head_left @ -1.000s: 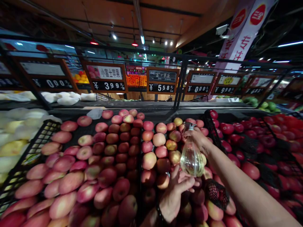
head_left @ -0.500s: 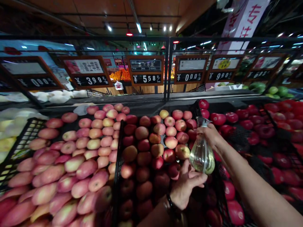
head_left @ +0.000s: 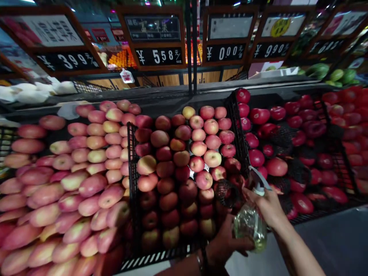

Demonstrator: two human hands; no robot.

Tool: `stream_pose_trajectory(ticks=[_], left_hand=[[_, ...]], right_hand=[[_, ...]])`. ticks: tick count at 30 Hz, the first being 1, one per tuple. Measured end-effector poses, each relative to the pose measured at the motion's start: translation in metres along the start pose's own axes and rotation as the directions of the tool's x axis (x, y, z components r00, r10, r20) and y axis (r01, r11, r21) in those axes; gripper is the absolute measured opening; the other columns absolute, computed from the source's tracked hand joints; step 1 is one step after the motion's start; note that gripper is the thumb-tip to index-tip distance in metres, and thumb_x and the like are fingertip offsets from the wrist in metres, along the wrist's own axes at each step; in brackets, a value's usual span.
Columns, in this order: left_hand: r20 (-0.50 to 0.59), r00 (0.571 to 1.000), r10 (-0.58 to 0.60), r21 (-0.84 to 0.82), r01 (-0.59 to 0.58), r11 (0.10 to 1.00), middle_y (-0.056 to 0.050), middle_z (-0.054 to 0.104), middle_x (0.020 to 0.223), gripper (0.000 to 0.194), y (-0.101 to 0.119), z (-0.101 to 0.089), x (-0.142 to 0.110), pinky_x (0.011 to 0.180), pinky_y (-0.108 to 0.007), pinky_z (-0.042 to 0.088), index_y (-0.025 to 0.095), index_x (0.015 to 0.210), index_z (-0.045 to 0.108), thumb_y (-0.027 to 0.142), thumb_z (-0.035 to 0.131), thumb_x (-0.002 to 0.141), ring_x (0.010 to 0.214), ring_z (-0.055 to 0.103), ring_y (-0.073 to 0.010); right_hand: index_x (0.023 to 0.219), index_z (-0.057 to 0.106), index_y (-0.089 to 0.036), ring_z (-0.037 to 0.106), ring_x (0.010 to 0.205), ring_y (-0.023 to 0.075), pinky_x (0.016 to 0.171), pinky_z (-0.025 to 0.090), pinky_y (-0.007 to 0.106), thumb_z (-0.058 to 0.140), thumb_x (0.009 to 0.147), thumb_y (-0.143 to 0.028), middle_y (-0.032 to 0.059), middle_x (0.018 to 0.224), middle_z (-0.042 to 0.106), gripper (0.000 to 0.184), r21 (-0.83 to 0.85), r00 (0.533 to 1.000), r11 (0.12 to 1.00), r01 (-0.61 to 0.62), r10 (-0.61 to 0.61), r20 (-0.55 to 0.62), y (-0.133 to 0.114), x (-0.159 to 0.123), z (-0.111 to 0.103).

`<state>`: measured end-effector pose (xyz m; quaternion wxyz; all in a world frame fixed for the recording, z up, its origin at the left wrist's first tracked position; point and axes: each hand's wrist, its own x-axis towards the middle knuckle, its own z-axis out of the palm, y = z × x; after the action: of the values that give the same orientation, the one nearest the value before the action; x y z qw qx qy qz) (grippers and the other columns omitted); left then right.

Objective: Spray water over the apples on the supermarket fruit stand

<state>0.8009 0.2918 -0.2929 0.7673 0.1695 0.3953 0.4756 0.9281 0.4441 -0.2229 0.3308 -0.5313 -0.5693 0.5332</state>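
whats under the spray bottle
The left hand cups the base of the spray bottle, which the right hand grips. Apples lie behind; whatever sits directly beneath is covered by the hand.

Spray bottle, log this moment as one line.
right hand: grips clear spray bottle | left hand: touches bottle base | below: black crate of apples

The clear, rounded plastic spray bottle (head_left: 249,227) is smeared by motion blur, so its liquid level cannot be read. Its neck is covered by the right hand (head_left: 266,205) (fingers wrapped around it). At 6 o'clock, the left hand (head_left: 222,245) loses its wrist to the frame's lower edge. At 11 o'clock, the white-and-black price placard (head_left: 47,30) has lettering too small to read.
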Motion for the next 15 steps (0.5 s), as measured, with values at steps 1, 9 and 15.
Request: stream_pose_trajectory(ticks=[1, 9, 15], left_hand=[[0.009, 0.998, -0.057, 0.009, 0.057, 0.998, -0.007, 0.077, 0.117, 0.1, -0.013, -0.005, -0.006, 0.056, -0.026, 0.051, 0.022, 0.123, 0.056, 0.048, 0.113, 0.046, 0.087, 0.073, -0.02], [0.039, 0.975, -0.22, -0.006, 0.22, 0.975, -0.005, 0.079, 0.107, 0.089, -0.066, -0.033, -0.056, 0.09, -0.043, 0.054, 0.022, 0.106, 0.07, 0.052, 0.118, 0.038, 0.092, 0.072, -0.0227], [0.05, 0.962, -0.269, 0.074, 0.265, 0.961, -0.007, 0.08, 0.109, 0.103, -0.061, -0.04, -0.09, 0.063, -0.035, 0.051, 0.025, 0.119, 0.064, 0.062, 0.115, 0.038, 0.076, 0.072, -0.0217]], right_hand=[[0.08, 0.069, -0.025, 0.055, 0.063, 0.0208, 0.06, 0.044, 0.036, 0.091, 0.079, -0.053, -0.0007, 0.067, 0.066, 0.035, -0.013, 0.999, 0.999, -0.035, 0.034, -0.025, 0.009, -0.017, 0.001], [0.092, 0.081, -0.022, 0.069, 0.077, 0.028, 0.073, 0.053, 0.04, 0.095, 0.073, -0.06, 0.0055, 0.081, 0.079, 0.044, -0.019, 0.959, 0.983, -0.183, 0.174, -0.222, 0.071, -0.113, 0.015], [0.083, 0.077, -0.022, 0.059, 0.065, 0.0235, 0.065, 0.048, 0.039, 0.097, 0.07, -0.056, 0.0022, 0.069, 0.072, 0.042, 0.012, 0.937, 0.974, -0.226, 0.221, -0.269, 0.073, -0.14, 0.031]])
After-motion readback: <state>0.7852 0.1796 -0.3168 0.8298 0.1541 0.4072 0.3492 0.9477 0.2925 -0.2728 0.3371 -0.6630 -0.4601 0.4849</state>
